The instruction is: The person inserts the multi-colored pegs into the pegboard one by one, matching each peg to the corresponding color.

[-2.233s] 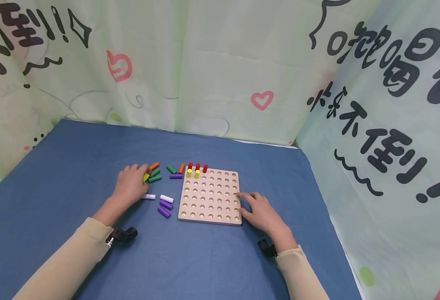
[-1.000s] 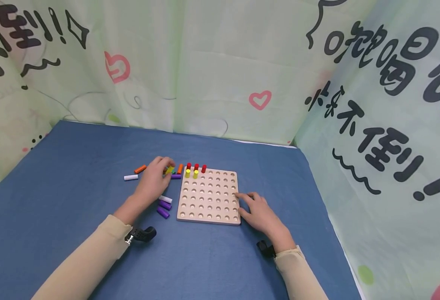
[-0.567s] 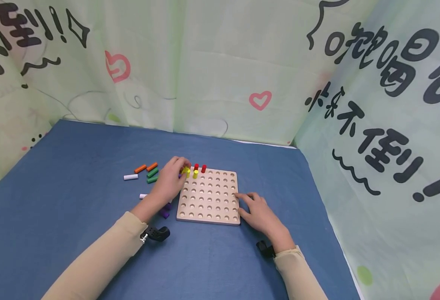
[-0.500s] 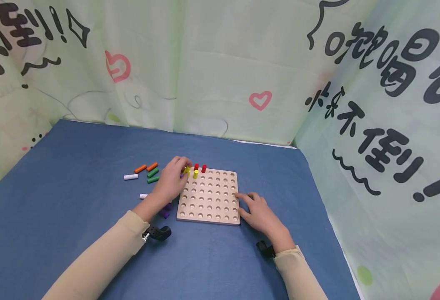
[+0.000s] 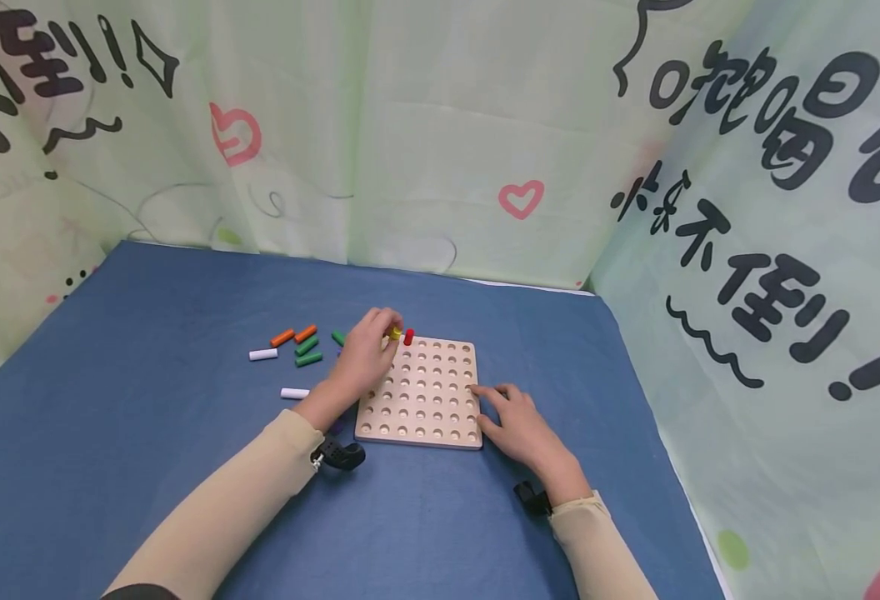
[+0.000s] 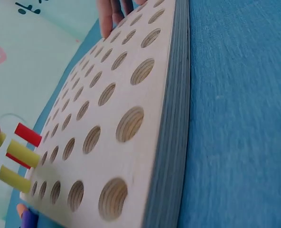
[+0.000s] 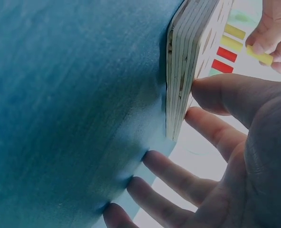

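Observation:
My left hand (image 5: 365, 358) pinches a yellow peg (image 7: 259, 55) between thumb and fingers, over the back-left part of the wooden pegboard (image 5: 425, 423). Two yellow pegs stand in holes close by, one nearer the corner (image 6: 14, 179) and another beside it (image 6: 23, 153). A red peg (image 5: 408, 337) stands in the back row, just right of the held peg. In the head view the left hand covers the other standing pegs. My right hand (image 5: 518, 425) touches the board's right edge with thumb and index finger; its other fingertips rest on the blue cloth.
Left of the board lie loose pegs: orange ones (image 5: 282, 337), green ones (image 5: 308, 360), and white ones (image 5: 263, 354). Purple pegs are mostly hidden behind the left hand and wrist; one (image 6: 29, 219) shows beyond the board. A printed curtain (image 5: 440, 167) surrounds the blue-covered table (image 5: 440, 525).
My left hand has carried the yellow peg rightward from among the loose pegs to over the board's back rows, past the first yellow peg. The right hand has stayed at the board's edge.

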### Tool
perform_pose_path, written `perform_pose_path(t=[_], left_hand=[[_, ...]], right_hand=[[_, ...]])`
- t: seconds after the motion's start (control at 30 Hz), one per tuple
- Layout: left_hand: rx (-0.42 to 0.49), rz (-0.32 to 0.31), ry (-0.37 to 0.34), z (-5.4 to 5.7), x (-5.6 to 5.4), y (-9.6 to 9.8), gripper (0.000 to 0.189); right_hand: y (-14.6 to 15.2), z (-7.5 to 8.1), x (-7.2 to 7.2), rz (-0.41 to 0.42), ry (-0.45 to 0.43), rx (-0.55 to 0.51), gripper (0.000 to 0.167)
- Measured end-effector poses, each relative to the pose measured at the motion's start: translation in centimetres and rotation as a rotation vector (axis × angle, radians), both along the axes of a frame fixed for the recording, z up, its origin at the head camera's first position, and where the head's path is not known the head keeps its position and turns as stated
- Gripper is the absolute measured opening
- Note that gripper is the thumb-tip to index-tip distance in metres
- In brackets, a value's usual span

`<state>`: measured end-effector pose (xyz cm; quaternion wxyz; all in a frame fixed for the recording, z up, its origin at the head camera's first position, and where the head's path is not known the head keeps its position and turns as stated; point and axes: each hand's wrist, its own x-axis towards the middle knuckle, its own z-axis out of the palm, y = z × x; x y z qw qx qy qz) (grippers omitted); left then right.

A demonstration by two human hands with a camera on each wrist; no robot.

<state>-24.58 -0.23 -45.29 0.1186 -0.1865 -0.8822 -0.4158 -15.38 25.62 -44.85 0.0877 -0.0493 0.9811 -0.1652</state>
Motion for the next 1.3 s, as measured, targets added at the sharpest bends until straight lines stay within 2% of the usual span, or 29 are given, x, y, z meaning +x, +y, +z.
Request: perform_pose_path(t=[0.37, 0.53, 0.87, 1.03, 1.3], left_hand=[[0.056, 0.003, -0.008, -0.9, -0.3, 1.3, 0.017], [0.049, -0.004, -0.016, -1.2, -0.6, 1.6, 0.015], [0.04, 0.022, -0.051, -2.5, -0.4, 1.5, 0.016], [0.018, 0.028, -0.037, -3.0, -0.6, 1.7, 0.016], [-0.06, 0.04, -0.024, -3.2, -0.7, 1.8, 0.016]], right_hand=[[0.0, 0.1, 0.4, 0.01, 0.02, -0.015, 0.049], [0.0, 0.1, 0.4, 0.012, 0.018, -0.016, 0.049], [0.0, -0.2, 0.2, 0.017, 0.028, -0.01, 0.049], [-0.1, -0.2, 0.2, 0.018, 0.024, -0.005, 0.049], [0.1, -0.1, 0.2, 0.011, 0.019, -0.011, 0.049]])
